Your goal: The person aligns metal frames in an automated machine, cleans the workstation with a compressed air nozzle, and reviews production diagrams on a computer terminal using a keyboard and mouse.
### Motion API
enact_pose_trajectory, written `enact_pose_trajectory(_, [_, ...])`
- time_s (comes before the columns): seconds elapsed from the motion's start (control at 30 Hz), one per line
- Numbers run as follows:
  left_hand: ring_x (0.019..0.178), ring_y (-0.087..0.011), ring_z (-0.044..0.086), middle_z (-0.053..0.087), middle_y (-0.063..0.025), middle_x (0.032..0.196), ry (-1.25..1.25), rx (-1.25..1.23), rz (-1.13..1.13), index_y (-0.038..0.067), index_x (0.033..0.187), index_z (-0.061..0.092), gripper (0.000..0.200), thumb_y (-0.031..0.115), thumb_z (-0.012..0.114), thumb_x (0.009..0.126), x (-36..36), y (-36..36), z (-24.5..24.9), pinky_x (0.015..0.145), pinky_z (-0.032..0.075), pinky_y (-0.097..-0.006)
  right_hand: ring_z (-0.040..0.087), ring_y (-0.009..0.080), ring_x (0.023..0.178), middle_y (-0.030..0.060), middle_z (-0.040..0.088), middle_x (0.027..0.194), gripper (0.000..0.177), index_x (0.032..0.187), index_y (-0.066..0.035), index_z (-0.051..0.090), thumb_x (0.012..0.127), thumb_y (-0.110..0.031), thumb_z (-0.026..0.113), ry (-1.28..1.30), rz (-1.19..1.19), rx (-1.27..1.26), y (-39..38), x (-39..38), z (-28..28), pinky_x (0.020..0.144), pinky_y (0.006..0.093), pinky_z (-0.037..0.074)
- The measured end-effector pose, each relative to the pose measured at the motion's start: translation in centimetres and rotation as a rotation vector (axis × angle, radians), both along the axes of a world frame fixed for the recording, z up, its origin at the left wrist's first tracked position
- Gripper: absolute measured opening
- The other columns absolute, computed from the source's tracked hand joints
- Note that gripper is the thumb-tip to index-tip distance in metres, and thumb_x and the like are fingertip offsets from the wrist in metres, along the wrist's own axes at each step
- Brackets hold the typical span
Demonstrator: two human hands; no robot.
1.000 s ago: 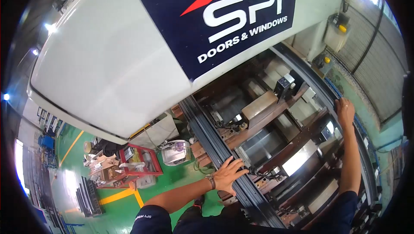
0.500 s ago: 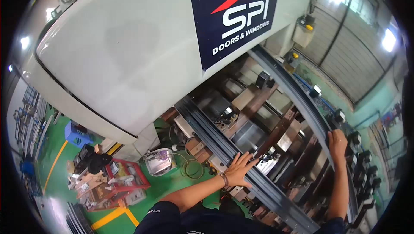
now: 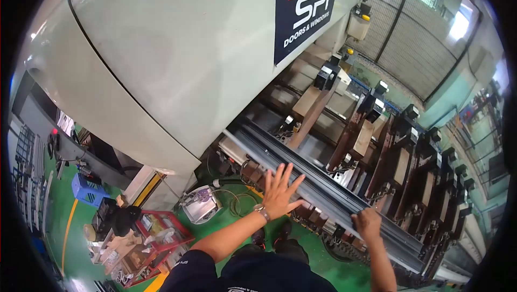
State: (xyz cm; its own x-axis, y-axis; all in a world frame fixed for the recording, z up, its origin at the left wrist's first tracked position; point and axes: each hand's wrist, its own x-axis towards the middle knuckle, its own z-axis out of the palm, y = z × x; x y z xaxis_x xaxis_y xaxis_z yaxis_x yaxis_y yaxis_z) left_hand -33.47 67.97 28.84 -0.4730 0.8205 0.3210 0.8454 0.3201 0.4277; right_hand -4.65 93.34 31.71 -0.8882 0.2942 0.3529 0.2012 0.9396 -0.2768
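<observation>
Two long grey window-frame profiles (image 3: 334, 193) lie side by side across the front of the machine bed, their far ends under the white housing. My left hand (image 3: 279, 194) is open with its fingers spread, fingertips over the near edge of the front profile. Further right, my right hand (image 3: 367, 224) is closed around the front profile, its fingers curled over the upper edge. A bracelet (image 3: 262, 213) circles my left wrist.
The large white machine housing (image 3: 161, 50) fills the upper left. Black clamp blocks (image 3: 371, 103) line the bed behind the profiles. A red cart (image 3: 161, 238) full of parts, a blue stool (image 3: 89, 191) and a silver box (image 3: 200, 204) stand on the green floor.
My right hand has brought the rear profile toward me, beside the other one. My left hand has lifted from its flat press and shifted left. The view has swung.
</observation>
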Motion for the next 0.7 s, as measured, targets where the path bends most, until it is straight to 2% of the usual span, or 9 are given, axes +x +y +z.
enact_pose_trajectory(0.1, [0.16,-0.0417,0.016,0.02,-0.022,0.173,0.01,-0.046,0.051,0.026,0.159,0.045,0.085,0.059,0.076,0.087,0.3,-2.6,-3.0,0.124,0.011,-0.0679,0.057,0.035,0.069,0.0115,0.053,0.073,0.036,0.074,-0.007,0.053,0.078,-0.014,0.088,0.0,-0.004,-0.042,-2.3,-0.5,-2.8,0.059,0.0453,0.046])
enact_pose_trajectory(0.2, [0.159,-0.0449,0.016,0.019,-0.024,0.172,-0.047,-0.102,0.106,0.02,0.158,0.046,0.086,0.056,0.079,0.087,0.5,-3.7,-5.9,0.124,0.009,-0.0685,0.057,0.0322,0.072,0.0093,0.055,0.074,0.035,0.075,-0.008,0.057,0.077,-0.02,0.089,-0.074,0.009,-0.052,-2.5,-0.6,-7.0,0.064,0.0443,0.046])
enact_pose_trajectory(0.23, [0.159,-0.0461,0.015,0.019,-0.0249,0.172,-0.047,-0.119,0.124,0.016,0.157,0.047,0.087,0.054,0.08,0.086,0.6,-3.8,-6.6,0.126,0.012,-0.0644,0.057,0.0318,0.072,0.009,0.056,0.075,0.034,0.075,-0.009,0.057,0.077,-0.021,0.089,-0.057,0.004,-0.054,-2.9,-1.1,-7.3,0.065,0.044,0.045])
enact_pose_trajectory(0.33, [0.159,-0.0458,0.016,0.018,-0.0259,0.171,-0.128,-0.109,0.165,0.016,0.158,0.046,0.086,0.048,0.082,0.086,0.9,-3.7,-8.7,0.126,0.018,-0.0607,0.056,0.0303,0.074,0.0077,0.057,0.076,0.034,0.074,-0.011,0.059,0.077,-0.025,0.09,-0.033,-0.03,-0.042,-3.0,-2.0,-8.0,0.07,0.0422,0.041])
enact_pose_trajectory(0.37, [0.158,-0.0479,0.015,0.017,-0.0262,0.171,-0.135,-0.109,0.162,0.014,0.157,0.047,0.086,0.044,0.083,0.086,0.8,-3.5,-8.4,0.127,0.02,-0.0579,0.056,0.0299,0.076,0.0075,0.057,0.076,0.034,0.074,-0.011,0.06,0.077,-0.026,0.09,-0.046,-0.041,-0.054,-2.9,-2.0,-8.3,0.071,0.0428,0.041])
enact_pose_trajectory(0.5, [0.159,-0.0472,0.014,0.016,-0.0255,0.172,-0.177,-0.1,0.225,0.011,0.155,0.049,0.082,0.039,0.083,0.086,0.7,-2.0,-8.5,0.127,0.021,-0.0572,0.057,0.0302,0.082,0.007,0.057,0.08,0.035,0.076,-0.011,0.062,0.073,-0.028,0.092,-0.043,-0.077,-0.068,-2.3,-2.4,-9.0,0.075,0.045,0.04])
enact_pose_trajectory(0.6, [0.159,-0.0457,0.014,0.016,-0.0246,0.172,-0.157,-0.111,0.256,0.01,0.154,0.049,0.081,0.038,0.084,0.086,0.5,-1.1,-8.5,0.127,0.021,-0.0564,0.055,0.0321,0.085,0.0071,0.056,0.085,0.039,0.074,-0.01,0.059,0.068,-0.028,0.094,0.087,-0.143,-0.172,-2.3,-3.6,-8.2,0.077,0.0453,0.039])
enact_pose_trajectory(0.63, [0.159,-0.0452,0.014,0.016,-0.0243,0.172,-0.16,-0.116,0.26,0.01,0.154,0.049,0.081,0.038,0.084,0.086,0.5,-0.9,-8.5,0.128,0.021,-0.056,0.058,0.0359,0.109,0.0126,0.061,0.109,0.045,0.093,-0.009,0.065,0.065,-0.028,0.095,-0.017,-0.152,-0.22,-2.3,-3.6,-8.2,0.094,0.0496,0.041])
enact_pose_trajectory(0.7, [0.16,-0.0442,0.014,0.016,-0.0238,0.172,-0.164,-0.127,0.273,0.01,0.155,0.049,0.082,0.039,0.083,0.086,0.7,-0.9,-8.6,0.128,0.02,-0.0552,0.05,0.0372,0.128,0.0165,0.057,0.129,0.064,0.116,-0.008,0.064,0.064,-0.028,0.096,0.002,-0.18,-0.172,-3.5,-6.6,-4.0,0.107,0.0547,0.035])
